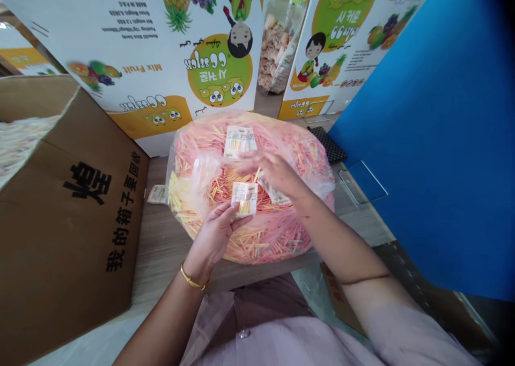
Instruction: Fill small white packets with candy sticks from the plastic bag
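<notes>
The person's left grip (213, 234) is curled, pinching a small clear packet of yellow sticks (244, 199) between thumb and fingers. The right grip (276, 173) is open, fingers spread, holding nothing, just above a printed packet (276, 192). Both hands are over a bulging plastic bag of pink and yellow sticks (261, 242), which sits on the wooden tabletop (164, 242) beside a cardboard carton (76, 205).

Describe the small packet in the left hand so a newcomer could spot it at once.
Start at the big clear plastic bag of pink and yellow sticks. Over it, the left hand, with a gold bangle, pinches a small clear packet showing yellow sticks. It alone sits in that hand; another packet lies farther up the bag, a third under the right hand.
</notes>
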